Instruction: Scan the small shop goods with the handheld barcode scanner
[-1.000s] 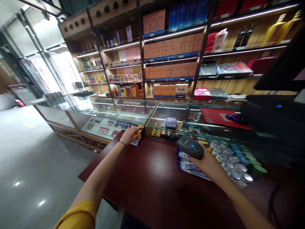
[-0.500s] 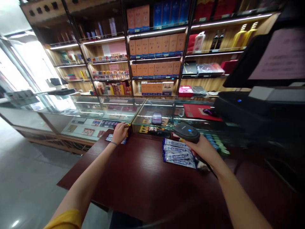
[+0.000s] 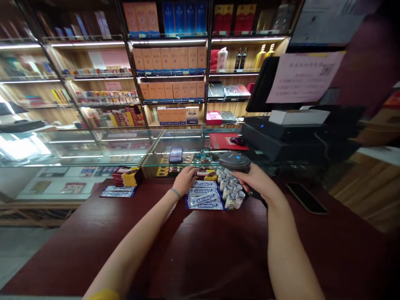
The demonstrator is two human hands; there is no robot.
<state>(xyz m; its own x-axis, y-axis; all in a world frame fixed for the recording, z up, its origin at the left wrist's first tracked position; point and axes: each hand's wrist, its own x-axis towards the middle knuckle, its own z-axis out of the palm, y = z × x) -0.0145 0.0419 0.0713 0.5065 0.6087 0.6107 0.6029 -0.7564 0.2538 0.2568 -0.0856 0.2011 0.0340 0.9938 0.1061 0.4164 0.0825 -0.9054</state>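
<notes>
My right hand [image 3: 258, 181] grips a black barcode scanner [image 3: 234, 160] with a blue light on top, held above small clear jars [image 3: 233, 199] with silvery lids. My left hand [image 3: 184, 181] reaches to the left edge of several blue-and-white packets [image 3: 204, 198], fingers stretched forward and slightly bent, with nothing visible in them. Just beyond its fingertips lie brown-and-yellow packs [image 3: 208, 174], partly hidden. At the left, a stack of red and yellow packs [image 3: 129, 176] stands behind more blue-and-white packets [image 3: 118, 191].
A glass display counter [image 3: 150, 146] borders the dark red table [image 3: 175, 250] at the back. A small device with a lit screen [image 3: 176, 154] is on the glass. At right are a phone [image 3: 306, 197], a monitor [image 3: 264, 85] and a mouse [image 3: 237, 141] on a red mat.
My left hand has moved right, from the stack at the left to the packets by the jars. The scanner stays in my right hand. The view has turned right.
</notes>
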